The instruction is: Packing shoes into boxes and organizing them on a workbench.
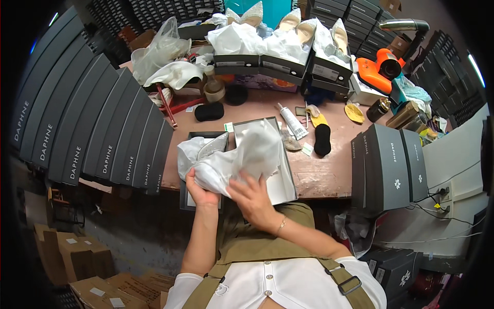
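A bundle of white tissue paper [211, 175] lies in my left hand [202, 193], which grips it from below at its near left side. A pale glittery shoe [212, 146] with a pointed toe shows beside the tissue; how much of it is wrapped I cannot tell. My right hand [251, 201] is slightly blurred, its fingers spread against the paper's near side. Loose tissue stands up above it. Beneath both hands are a dark shoebox [183, 200] on the left and an open box part with a white inside [288, 188] on the right.
Tall stacks of dark shoeboxes [87, 113] line the left; more boxes [388, 165] stand at right. Open boxes with shoes [280, 62] sit at the back. On the pink tabletop [329, 175] lie a white tube [293, 121], black oval pads [322, 140] and tape rolls [214, 91].
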Demonstrator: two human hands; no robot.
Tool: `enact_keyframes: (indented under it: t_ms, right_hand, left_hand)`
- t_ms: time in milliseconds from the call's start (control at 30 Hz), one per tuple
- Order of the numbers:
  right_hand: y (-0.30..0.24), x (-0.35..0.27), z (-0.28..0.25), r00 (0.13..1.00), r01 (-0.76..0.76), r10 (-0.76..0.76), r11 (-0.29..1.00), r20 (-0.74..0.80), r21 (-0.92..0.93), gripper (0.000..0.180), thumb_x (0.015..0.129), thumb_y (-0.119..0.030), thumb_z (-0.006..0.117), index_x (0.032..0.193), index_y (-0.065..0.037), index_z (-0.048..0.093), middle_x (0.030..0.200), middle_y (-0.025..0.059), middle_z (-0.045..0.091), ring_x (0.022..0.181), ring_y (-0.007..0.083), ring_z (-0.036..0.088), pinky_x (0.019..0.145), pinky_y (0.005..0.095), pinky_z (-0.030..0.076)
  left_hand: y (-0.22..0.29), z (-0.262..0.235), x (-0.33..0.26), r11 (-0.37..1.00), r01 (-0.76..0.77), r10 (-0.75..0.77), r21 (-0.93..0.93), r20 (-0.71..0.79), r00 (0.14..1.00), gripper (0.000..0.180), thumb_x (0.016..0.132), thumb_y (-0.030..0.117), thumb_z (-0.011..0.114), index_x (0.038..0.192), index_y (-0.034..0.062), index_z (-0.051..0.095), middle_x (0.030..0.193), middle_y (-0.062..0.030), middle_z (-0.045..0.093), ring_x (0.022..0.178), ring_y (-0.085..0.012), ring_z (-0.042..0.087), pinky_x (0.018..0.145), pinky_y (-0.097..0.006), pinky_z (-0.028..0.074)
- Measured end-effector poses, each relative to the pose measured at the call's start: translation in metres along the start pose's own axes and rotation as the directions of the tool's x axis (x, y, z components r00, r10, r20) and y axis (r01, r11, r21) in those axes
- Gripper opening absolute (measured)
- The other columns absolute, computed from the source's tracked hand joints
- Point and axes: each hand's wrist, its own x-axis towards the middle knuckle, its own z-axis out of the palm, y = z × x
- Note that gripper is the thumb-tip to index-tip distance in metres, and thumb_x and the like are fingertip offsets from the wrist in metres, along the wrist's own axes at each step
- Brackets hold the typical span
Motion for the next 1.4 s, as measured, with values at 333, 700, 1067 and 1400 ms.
enact_keyframes:
  t_ms: [333,700,1067,1400]
  right_hand:
    - [0.052,0.034,-0.121,0.903,-0.426,0.340,0.646,0.262,0.633,0.045,0.083,-0.014,0.070,0.123,0.000,0.055,0.110,0.0108,0.062,0.093,0.0171,0.061,0.079,0.0269,0.049]
    - [0.089,-0.066,-0.141,0.647,-0.612,0.635,0.102,0.423,0.784,0.043,0.069,-0.021,0.076,0.103,-0.001,0.059,0.099,0.0097,0.063,0.090,0.0148,0.060,0.083,0.0277,0.048]
    - [0.078,-0.052,-0.160,0.740,-0.443,0.608,0.763,-0.287,0.471,0.036,0.071,-0.017,0.080,0.092,-0.003,0.053,0.104,0.0123,0.056,0.097,0.0232,0.054,0.088,0.0319,0.042]
    - [0.035,0.015,-0.100,0.892,-0.202,0.178,0.979,0.414,0.015,0.021,0.087,-0.016,0.055,0.104,-0.006,0.062,0.093,0.0146,0.061,0.079,0.0319,0.064,0.069,0.0385,0.052]
  left_hand:
    - [0.022,-0.008,-0.029,0.989,0.053,-0.057,0.136,0.025,0.998,0.055,0.086,0.040,0.047,0.126,0.0017,0.049,0.129,-0.0154,0.053,0.119,-0.0322,0.051,0.102,-0.047,0.041]
    - [0.078,0.001,-0.030,0.703,-0.132,-0.152,0.699,0.329,0.932,0.036,0.084,-0.001,0.065,0.119,-0.0017,0.056,0.117,-0.0063,0.060,0.109,-0.0206,0.058,0.097,-0.037,0.045]
    - [-0.093,0.018,0.044,-0.286,-0.826,-0.919,0.485,0.104,0.380,0.061,0.079,0.037,0.072,0.125,0.0022,0.053,0.138,-0.0208,0.043,0.128,-0.0359,0.042,0.100,-0.054,0.038]
    - [-0.085,0.036,-0.065,0.865,0.431,-0.469,0.255,0.110,0.876,0.080,0.086,0.075,0.032,0.130,0.0089,0.046,0.119,-0.0117,0.057,0.104,-0.0249,0.057,0.090,-0.041,0.048]
